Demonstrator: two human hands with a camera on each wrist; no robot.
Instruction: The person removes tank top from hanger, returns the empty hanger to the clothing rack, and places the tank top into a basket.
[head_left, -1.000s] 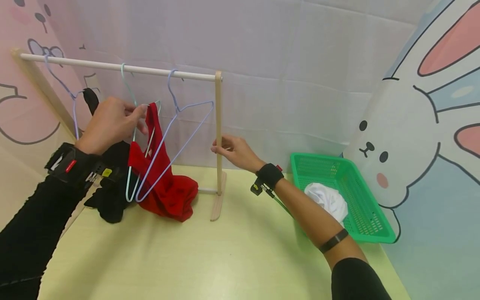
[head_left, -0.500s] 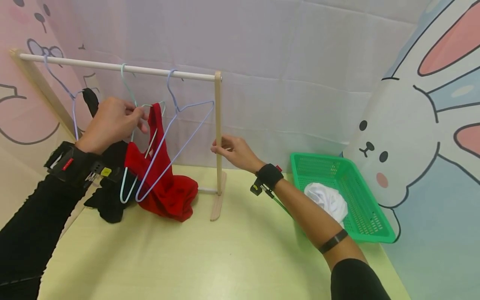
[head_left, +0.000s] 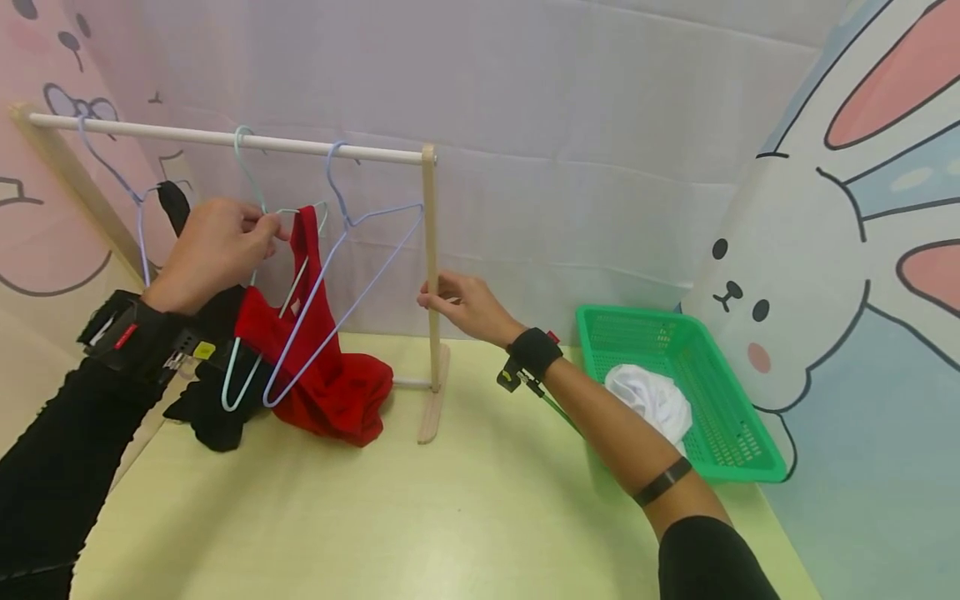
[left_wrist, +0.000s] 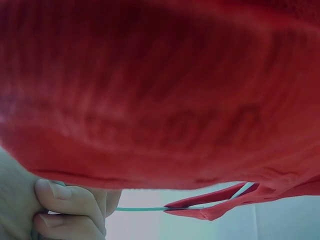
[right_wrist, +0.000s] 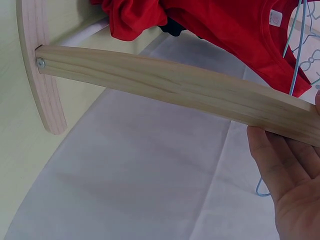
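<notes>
My left hand (head_left: pixel 217 250) pinches the mint-green hanger (head_left: pixel 232 367) just below its hook, which hangs on the rack's white rail (head_left: pixel 187 136). A red sleeveless top (head_left: pixel 330 400) drapes over this hanger, its lower part bunched on the table. In the left wrist view, red cloth (left_wrist: pixel 160 100) fills most of the picture beside my curled fingers (left_wrist: pixel 75 200). My right hand (head_left: pixel 472 304) holds the rack's right wooden post (head_left: pixel 432 250) between thumb and fingers; the right wrist view shows fingers (right_wrist: pixel 265 155) against the post's edge.
A bare lavender-blue hanger (head_left: pixel 387 212) hangs in front of the red top. At the left, another lavender hanger (head_left: pixel 141 233) carries a black garment (head_left: pixel 217 408). The green basket (head_left: pixel 731 400) on the right contains white cloth (head_left: pixel 652 400).
The mint-green hanger's lower end has swung left, and the red top's near strap has moved with it. Both hands keep their holds. The head view has shifted slightly.
</notes>
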